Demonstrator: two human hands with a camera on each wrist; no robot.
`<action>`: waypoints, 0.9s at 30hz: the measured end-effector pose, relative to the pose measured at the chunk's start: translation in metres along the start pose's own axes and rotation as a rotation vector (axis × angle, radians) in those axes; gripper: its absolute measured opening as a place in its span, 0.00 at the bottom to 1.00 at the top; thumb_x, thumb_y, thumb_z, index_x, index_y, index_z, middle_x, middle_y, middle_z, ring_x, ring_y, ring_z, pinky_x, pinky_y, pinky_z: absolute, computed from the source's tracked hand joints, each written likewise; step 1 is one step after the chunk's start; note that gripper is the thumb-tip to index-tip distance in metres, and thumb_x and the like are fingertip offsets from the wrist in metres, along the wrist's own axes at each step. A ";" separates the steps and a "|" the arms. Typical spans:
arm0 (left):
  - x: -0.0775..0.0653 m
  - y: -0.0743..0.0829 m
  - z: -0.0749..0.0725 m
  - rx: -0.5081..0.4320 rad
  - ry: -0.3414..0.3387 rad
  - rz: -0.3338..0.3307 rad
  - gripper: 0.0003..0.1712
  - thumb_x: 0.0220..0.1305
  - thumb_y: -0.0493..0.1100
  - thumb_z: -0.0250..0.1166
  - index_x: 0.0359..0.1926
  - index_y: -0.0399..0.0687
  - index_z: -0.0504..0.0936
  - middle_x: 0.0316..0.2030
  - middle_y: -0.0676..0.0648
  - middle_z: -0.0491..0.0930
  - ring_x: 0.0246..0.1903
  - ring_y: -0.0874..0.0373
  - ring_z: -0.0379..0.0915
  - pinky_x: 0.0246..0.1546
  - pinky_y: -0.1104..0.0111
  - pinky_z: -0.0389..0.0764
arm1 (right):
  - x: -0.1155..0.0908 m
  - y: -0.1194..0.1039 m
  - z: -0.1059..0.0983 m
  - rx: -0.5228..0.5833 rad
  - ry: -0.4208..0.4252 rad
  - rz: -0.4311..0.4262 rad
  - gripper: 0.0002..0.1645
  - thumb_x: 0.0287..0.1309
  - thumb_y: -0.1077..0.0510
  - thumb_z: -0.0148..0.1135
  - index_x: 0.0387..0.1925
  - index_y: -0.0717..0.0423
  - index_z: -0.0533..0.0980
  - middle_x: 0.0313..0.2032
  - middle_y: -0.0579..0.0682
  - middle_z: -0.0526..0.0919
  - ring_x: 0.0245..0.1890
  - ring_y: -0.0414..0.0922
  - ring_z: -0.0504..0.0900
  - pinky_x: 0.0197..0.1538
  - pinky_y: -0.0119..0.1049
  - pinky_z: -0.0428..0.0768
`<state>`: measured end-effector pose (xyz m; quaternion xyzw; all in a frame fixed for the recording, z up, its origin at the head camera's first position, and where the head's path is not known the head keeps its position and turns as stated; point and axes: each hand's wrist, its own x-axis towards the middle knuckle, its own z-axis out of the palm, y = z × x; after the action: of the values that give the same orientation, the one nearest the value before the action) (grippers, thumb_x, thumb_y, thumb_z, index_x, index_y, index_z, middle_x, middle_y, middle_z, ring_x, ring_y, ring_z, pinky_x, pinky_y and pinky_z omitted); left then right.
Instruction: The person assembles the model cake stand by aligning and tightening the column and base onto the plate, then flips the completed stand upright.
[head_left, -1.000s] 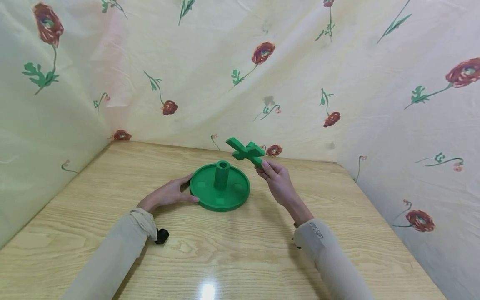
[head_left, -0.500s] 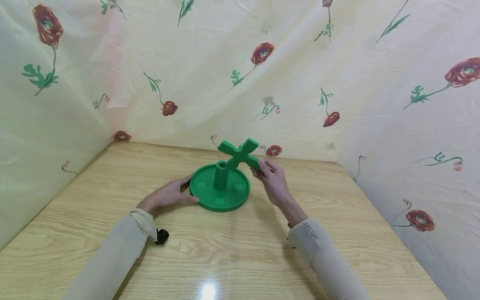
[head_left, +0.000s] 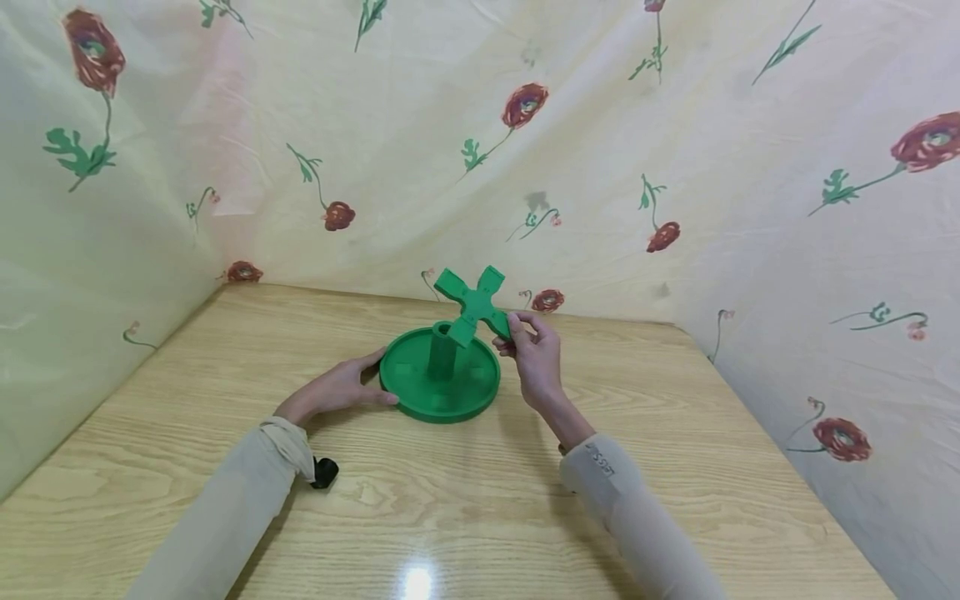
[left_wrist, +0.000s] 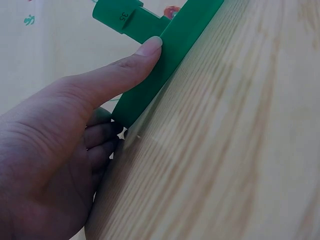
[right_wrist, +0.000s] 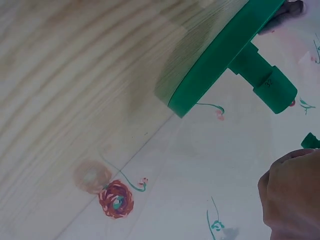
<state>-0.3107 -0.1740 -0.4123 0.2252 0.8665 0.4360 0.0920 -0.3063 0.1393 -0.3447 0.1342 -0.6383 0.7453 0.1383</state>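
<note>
A round green base (head_left: pixel 472 398) with a raised rim stands on the table, and a hollow green post (head_left: pixel 442 358) rises upright from its middle. My left hand (head_left: pixel 337 390) grips the base's left rim; in the left wrist view its thumb (left_wrist: pixel 149 47) presses the rim's side. My right hand (head_left: pixel 538 362) pinches one arm of a green cross-shaped piece (head_left: pixel 476 303) in the air. The cross is tilted, above and slightly right of the post, its lowest arm in front of the post's top edge. In the right wrist view, only a corner of the cross (right_wrist: pixel 311 141) shows beyond the hand.
The wooden table (head_left: pixel 450 517) carries the base near its far side. A pale cloth (head_left: pixel 600 125) printed with red flowers hangs behind and on both sides. A small black object (head_left: pixel 325 472) shows by the left cuff.
My right hand has moved left with the cross, bringing it nearer the post, and has turned it so its face and arms show more fully. The left hand and base have stayed still.
</note>
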 end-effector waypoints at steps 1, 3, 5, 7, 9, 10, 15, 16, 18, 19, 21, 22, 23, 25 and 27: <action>0.000 0.000 0.000 0.000 0.000 0.000 0.62 0.64 0.58 0.75 0.83 0.40 0.46 0.79 0.34 0.49 0.78 0.38 0.43 0.73 0.43 0.56 | 0.001 0.001 0.000 0.002 -0.002 -0.006 0.14 0.79 0.60 0.55 0.49 0.71 0.77 0.23 0.48 0.85 0.24 0.38 0.84 0.33 0.29 0.83; -0.001 0.001 -0.001 -0.002 0.000 -0.001 0.62 0.64 0.58 0.75 0.83 0.40 0.46 0.79 0.35 0.49 0.78 0.38 0.43 0.73 0.44 0.56 | 0.002 0.002 0.001 0.009 -0.011 -0.014 0.13 0.78 0.61 0.56 0.50 0.70 0.77 0.24 0.50 0.85 0.25 0.38 0.85 0.34 0.30 0.83; -0.001 0.001 -0.001 -0.006 -0.001 -0.001 0.62 0.64 0.58 0.75 0.83 0.40 0.46 0.79 0.35 0.49 0.78 0.38 0.43 0.73 0.44 0.55 | 0.004 0.003 0.002 0.018 -0.025 -0.010 0.12 0.77 0.62 0.58 0.51 0.70 0.77 0.27 0.52 0.86 0.26 0.40 0.85 0.35 0.31 0.84; 0.000 0.000 -0.001 -0.006 -0.002 -0.001 0.62 0.64 0.58 0.74 0.83 0.40 0.46 0.80 0.35 0.49 0.78 0.38 0.43 0.73 0.44 0.55 | 0.005 0.005 0.002 0.036 -0.045 0.006 0.12 0.75 0.64 0.59 0.52 0.70 0.77 0.28 0.53 0.86 0.28 0.41 0.86 0.36 0.32 0.84; 0.000 0.000 -0.001 -0.007 -0.003 0.000 0.61 0.64 0.58 0.74 0.83 0.40 0.46 0.80 0.35 0.49 0.78 0.38 0.42 0.73 0.44 0.55 | 0.006 0.006 0.002 0.068 -0.066 0.035 0.12 0.74 0.65 0.60 0.53 0.71 0.77 0.29 0.53 0.87 0.29 0.43 0.87 0.37 0.32 0.84; 0.000 -0.001 -0.001 -0.006 -0.004 0.000 0.61 0.64 0.58 0.74 0.83 0.40 0.46 0.80 0.35 0.49 0.78 0.38 0.42 0.73 0.44 0.55 | 0.006 0.006 0.003 0.084 -0.077 0.054 0.13 0.74 0.66 0.60 0.53 0.71 0.77 0.29 0.53 0.87 0.29 0.43 0.86 0.38 0.32 0.84; 0.001 -0.002 0.000 0.002 -0.002 -0.006 0.62 0.64 0.59 0.74 0.82 0.39 0.46 0.80 0.35 0.49 0.78 0.39 0.42 0.74 0.44 0.54 | 0.006 0.007 0.005 0.125 -0.134 0.151 0.14 0.74 0.69 0.58 0.57 0.71 0.74 0.29 0.50 0.88 0.30 0.40 0.86 0.40 0.31 0.84; 0.001 -0.002 0.000 0.003 -0.001 -0.008 0.62 0.64 0.59 0.74 0.82 0.39 0.46 0.80 0.35 0.49 0.78 0.39 0.42 0.74 0.44 0.54 | 0.006 0.007 0.006 0.118 -0.147 0.167 0.15 0.74 0.68 0.58 0.58 0.72 0.74 0.30 0.49 0.87 0.31 0.39 0.86 0.42 0.31 0.84; 0.001 -0.002 0.000 0.005 0.001 -0.012 0.62 0.64 0.59 0.74 0.82 0.39 0.46 0.80 0.35 0.49 0.78 0.39 0.42 0.74 0.45 0.54 | 0.006 0.006 0.007 0.097 -0.159 0.197 0.15 0.74 0.68 0.57 0.58 0.72 0.73 0.30 0.48 0.87 0.32 0.39 0.87 0.44 0.31 0.84; 0.001 -0.002 0.000 0.005 0.000 -0.011 0.62 0.64 0.59 0.74 0.82 0.39 0.46 0.80 0.35 0.49 0.78 0.39 0.42 0.74 0.45 0.54 | 0.006 0.006 0.007 0.089 -0.162 0.209 0.15 0.74 0.68 0.57 0.58 0.72 0.73 0.30 0.48 0.87 0.32 0.39 0.87 0.44 0.31 0.84; 0.001 -0.003 0.001 0.007 -0.001 -0.008 0.62 0.64 0.59 0.74 0.82 0.38 0.46 0.79 0.34 0.49 0.78 0.38 0.42 0.73 0.44 0.55 | 0.006 0.007 0.007 0.080 -0.159 0.229 0.15 0.75 0.68 0.57 0.58 0.73 0.73 0.31 0.48 0.87 0.33 0.39 0.87 0.45 0.31 0.84; 0.001 -0.003 0.001 0.008 0.000 -0.006 0.62 0.64 0.59 0.74 0.82 0.38 0.46 0.79 0.34 0.49 0.78 0.38 0.43 0.73 0.44 0.55 | 0.007 0.008 0.007 0.077 -0.156 0.235 0.15 0.75 0.68 0.57 0.58 0.73 0.73 0.31 0.48 0.87 0.33 0.39 0.87 0.45 0.31 0.84; 0.001 -0.003 0.001 0.008 0.000 -0.005 0.62 0.64 0.59 0.74 0.82 0.38 0.46 0.79 0.34 0.49 0.78 0.38 0.43 0.73 0.44 0.55 | 0.007 0.008 0.008 0.073 -0.152 0.241 0.15 0.75 0.68 0.57 0.58 0.73 0.73 0.31 0.48 0.86 0.33 0.39 0.87 0.44 0.30 0.84; 0.000 -0.003 0.001 0.011 0.001 0.000 0.62 0.64 0.59 0.74 0.82 0.38 0.46 0.79 0.34 0.49 0.78 0.38 0.43 0.73 0.44 0.55 | 0.009 0.010 0.007 0.071 -0.157 0.250 0.16 0.75 0.69 0.56 0.59 0.74 0.72 0.31 0.48 0.86 0.33 0.39 0.87 0.44 0.30 0.84; 0.000 -0.003 0.000 0.011 0.003 -0.002 0.62 0.64 0.59 0.74 0.82 0.38 0.46 0.79 0.34 0.49 0.78 0.38 0.43 0.73 0.44 0.55 | 0.010 0.011 0.007 0.060 -0.171 0.260 0.17 0.75 0.68 0.56 0.60 0.75 0.71 0.32 0.47 0.86 0.33 0.39 0.86 0.47 0.32 0.84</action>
<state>-0.3118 -0.1754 -0.4151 0.2242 0.8692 0.4314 0.0896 -0.3196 0.1315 -0.3505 0.1174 -0.6373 0.7614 -0.0182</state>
